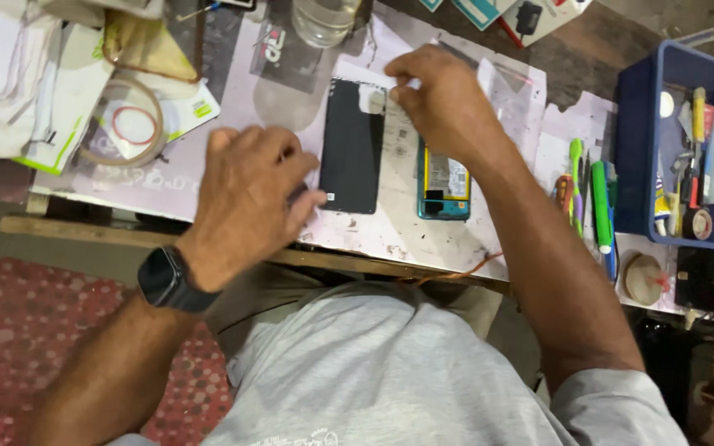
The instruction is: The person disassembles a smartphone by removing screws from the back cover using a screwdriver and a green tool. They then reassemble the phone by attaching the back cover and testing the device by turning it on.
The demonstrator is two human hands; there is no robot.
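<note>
A black phone screen panel (351, 147) lies flat on the worktable (208, 177). My left hand (249, 198) rests on the table beside the panel's lower left edge, fingers curled, touching it. My right hand (444, 99) pinches a thin clear film (502, 83) at the panel's upper right corner. Just right of the panel lies an opened teal phone body (444, 188) with its battery showing, partly hidden under my right wrist.
A blue bin (638, 140) with tools stands at the right. Green and purple screwdrivers (601, 206) lie beside it. A tape roll (130, 124) and papers sit at the left, a clear glass jar (322, 21) at the back.
</note>
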